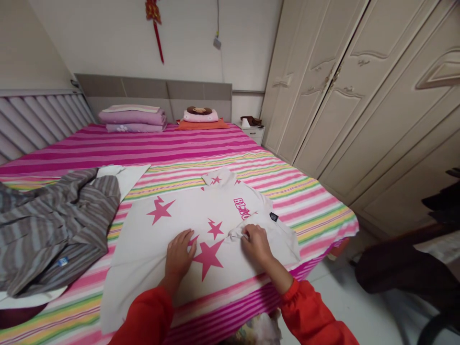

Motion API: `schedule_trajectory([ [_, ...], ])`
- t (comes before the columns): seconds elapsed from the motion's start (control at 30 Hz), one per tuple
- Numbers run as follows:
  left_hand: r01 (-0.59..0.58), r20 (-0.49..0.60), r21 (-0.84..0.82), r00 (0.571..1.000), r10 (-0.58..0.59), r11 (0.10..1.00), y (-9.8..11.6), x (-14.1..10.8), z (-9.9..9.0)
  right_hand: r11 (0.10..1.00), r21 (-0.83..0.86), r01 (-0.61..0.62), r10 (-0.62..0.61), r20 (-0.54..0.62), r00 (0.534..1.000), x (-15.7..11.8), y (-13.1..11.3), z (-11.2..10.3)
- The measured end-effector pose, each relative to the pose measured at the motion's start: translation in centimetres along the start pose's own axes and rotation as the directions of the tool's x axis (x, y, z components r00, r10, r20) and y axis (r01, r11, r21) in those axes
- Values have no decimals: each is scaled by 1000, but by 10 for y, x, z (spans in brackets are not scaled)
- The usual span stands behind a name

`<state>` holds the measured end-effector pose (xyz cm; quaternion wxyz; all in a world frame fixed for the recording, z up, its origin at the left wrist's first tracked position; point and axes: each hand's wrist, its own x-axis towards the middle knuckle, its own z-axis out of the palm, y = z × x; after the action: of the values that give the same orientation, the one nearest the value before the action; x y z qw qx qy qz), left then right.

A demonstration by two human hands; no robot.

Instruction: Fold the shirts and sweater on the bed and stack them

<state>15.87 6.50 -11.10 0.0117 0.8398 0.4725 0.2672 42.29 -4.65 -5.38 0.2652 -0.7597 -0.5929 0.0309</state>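
Observation:
A white T-shirt (143,249) with pink stars and pink lettering lies spread on the striped bed, its collar label toward the right. My left hand (180,254) rests on the shirt's middle, fingers stretched out and lying on the cloth beside a large star. Near the lettering, my right hand (257,243) pinches a bunched fold of the shirt between thumb and fingers. One sleeve with small stars lies out at the far side.
A grey striped garment (61,230) lies crumpled at the left, over something white. Folded purple bedding (132,119) and an orange-and-pink stack (201,120) sit by the headboard (143,91). A wardrobe (345,96) lines the right, with a small nightstand (254,133) beside the bed.

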Motion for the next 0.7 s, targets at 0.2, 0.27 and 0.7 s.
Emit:
schedule_trajectory([
  [0.2,1,-11,-7,1000,-1,1000,0,0,0,978,153,141,-139,-24,990,-44,-21,30],
  [0.27,-1,-11,-6,1000,1,1000,0,0,0,951,267,153,-159,1,987,-50,-22,36],
  [0.7,-4,-6,1,1000,4,1000,-1,1,0,860,317,-400,479,-231,847,-23,69,9],
])
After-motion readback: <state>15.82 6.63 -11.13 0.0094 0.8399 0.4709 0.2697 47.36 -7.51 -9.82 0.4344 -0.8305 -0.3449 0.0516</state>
